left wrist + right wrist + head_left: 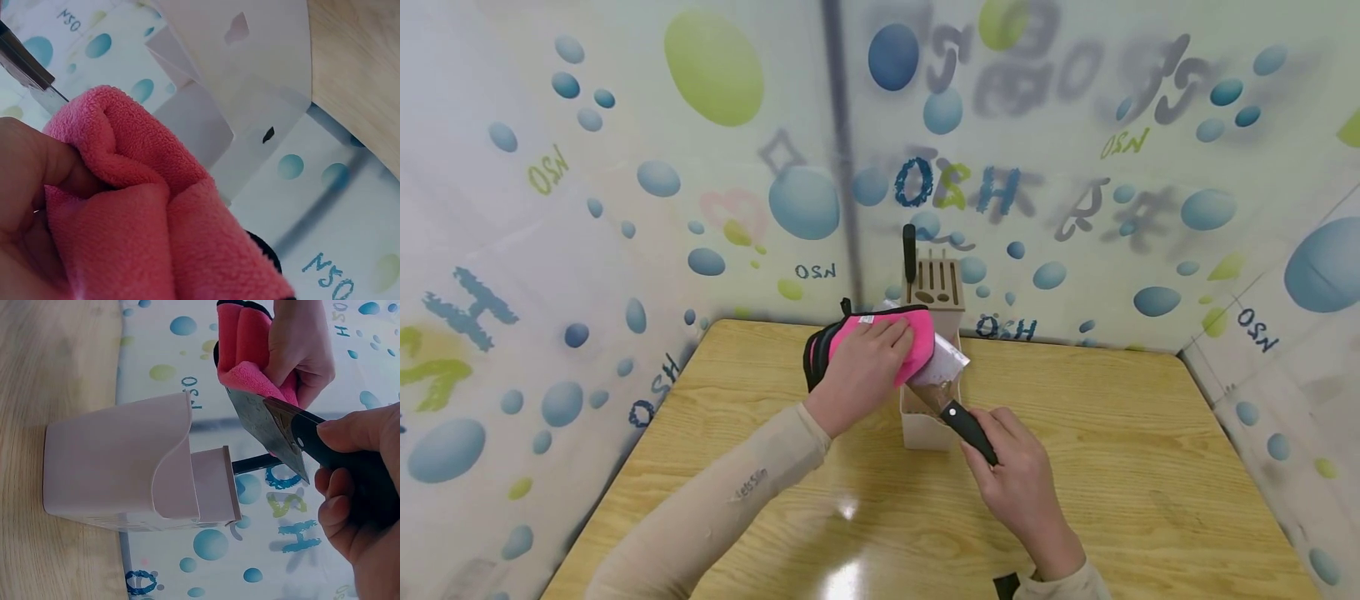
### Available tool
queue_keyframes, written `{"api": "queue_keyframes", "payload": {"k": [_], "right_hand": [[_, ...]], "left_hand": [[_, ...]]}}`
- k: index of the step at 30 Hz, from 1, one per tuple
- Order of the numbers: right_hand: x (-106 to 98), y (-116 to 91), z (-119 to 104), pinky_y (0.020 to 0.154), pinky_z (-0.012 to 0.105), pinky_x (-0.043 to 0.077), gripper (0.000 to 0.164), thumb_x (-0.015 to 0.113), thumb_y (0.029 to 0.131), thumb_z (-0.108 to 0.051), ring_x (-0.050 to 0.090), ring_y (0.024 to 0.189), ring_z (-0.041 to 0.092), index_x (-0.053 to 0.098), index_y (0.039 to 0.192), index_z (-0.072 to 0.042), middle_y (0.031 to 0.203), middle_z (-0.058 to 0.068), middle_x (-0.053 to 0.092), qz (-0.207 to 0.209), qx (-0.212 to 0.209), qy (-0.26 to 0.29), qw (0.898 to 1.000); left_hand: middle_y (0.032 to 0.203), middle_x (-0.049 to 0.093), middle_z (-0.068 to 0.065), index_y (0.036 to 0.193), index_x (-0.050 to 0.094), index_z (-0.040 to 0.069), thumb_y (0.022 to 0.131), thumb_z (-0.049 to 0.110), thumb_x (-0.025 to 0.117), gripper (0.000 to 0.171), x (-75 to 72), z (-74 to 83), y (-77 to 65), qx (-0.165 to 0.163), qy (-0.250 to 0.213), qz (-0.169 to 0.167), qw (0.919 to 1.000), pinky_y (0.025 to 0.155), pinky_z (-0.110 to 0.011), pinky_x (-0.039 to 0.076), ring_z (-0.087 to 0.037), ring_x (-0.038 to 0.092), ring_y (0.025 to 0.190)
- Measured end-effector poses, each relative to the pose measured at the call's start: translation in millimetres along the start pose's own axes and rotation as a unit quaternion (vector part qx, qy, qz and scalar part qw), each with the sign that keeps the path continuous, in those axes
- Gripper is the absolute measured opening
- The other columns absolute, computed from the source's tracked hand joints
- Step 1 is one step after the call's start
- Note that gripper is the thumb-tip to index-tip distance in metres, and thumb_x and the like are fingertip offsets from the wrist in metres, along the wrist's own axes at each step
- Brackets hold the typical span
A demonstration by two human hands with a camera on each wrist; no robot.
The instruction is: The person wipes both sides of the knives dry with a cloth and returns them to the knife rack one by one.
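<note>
My right hand [1018, 471] grips the black handle of a cleaver [942, 363], whose broad metal blade points up and left. A folded pink cloth [917, 342] with black edging lies against the blade, covering part of it. The left hand [868, 358] holds this cloth, fingers bent over it; in the left wrist view the thumb and fingers pinch the towelling fabric [125, 219]. Behind the blade stands a pale knife block [931, 432] with a slotted top. One black-handled knife [910, 250] sticks up from its left slot.
The block stands on a wooden table [1075, 433] near its back edge. Walls covered in a bubble-patterned sheet [1052, 150] rise behind and at both sides. A small black item [1006, 586] lies by the right sleeve at the front.
</note>
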State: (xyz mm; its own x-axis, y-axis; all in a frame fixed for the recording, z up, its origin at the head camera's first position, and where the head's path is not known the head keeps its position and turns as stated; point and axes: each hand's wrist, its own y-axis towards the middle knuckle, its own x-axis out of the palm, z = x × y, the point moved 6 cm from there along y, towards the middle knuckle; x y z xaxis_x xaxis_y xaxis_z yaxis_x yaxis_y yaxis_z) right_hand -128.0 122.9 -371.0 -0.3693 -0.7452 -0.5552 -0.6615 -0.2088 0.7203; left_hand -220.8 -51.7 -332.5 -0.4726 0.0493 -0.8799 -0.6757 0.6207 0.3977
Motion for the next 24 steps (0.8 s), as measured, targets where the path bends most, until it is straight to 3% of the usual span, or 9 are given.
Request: {"api": "queue_keyframes", "payload": {"k": [10, 19, 24], "right_hand": [[-1.6, -0.3, 0.3, 0.063, 0.036, 0.056, 0.036, 0.084, 0.078, 0.003, 0.062, 0.078, 0.015, 0.074, 0.113, 0.004, 0.096, 0.009, 0.067, 0.001, -0.003, -0.004, 1.0], [-3.2, -1.3, 0.5, 0.061, 0.032, 0.054, 0.036, 0.084, 0.077, 0.004, 0.06, 0.076, 0.012, 0.074, 0.112, 0.002, 0.095, 0.008, 0.066, 0.004, -0.004, -0.002, 1.0], [-4.1, -1.2, -0.2, 0.062, 0.031, 0.054, 0.037, 0.084, 0.078, 0.003, 0.061, 0.076, 0.012, 0.074, 0.113, 0.002, 0.095, 0.008, 0.066, 0.005, -0.007, -0.001, 1.0]], "left_hand": [[0.131, 0.07, -0.014, 0.128, 0.07, 0.0, 0.091, 0.013, 0.075, 0.04, 7.1, -14.8, 0.6, -0.02, -0.005, 0.015, 0.9997, 0.096, -0.045, 0.058, -0.031, 0.069, 0.117], [0.128, 0.071, -0.016, 0.126, 0.071, -0.001, 0.09, 0.008, 0.073, 0.037, 7.3, -25.1, 2.3, -0.036, -0.016, 0.028, 0.9988, 0.095, -0.047, 0.058, -0.033, 0.071, 0.114], [0.128, 0.072, -0.015, 0.127, 0.071, 0.0, 0.09, 0.007, 0.072, 0.038, 11.9, -29.3, 2.8, -0.047, -0.012, 0.019, 0.9986, 0.092, -0.044, 0.059, -0.031, 0.071, 0.114]]}}
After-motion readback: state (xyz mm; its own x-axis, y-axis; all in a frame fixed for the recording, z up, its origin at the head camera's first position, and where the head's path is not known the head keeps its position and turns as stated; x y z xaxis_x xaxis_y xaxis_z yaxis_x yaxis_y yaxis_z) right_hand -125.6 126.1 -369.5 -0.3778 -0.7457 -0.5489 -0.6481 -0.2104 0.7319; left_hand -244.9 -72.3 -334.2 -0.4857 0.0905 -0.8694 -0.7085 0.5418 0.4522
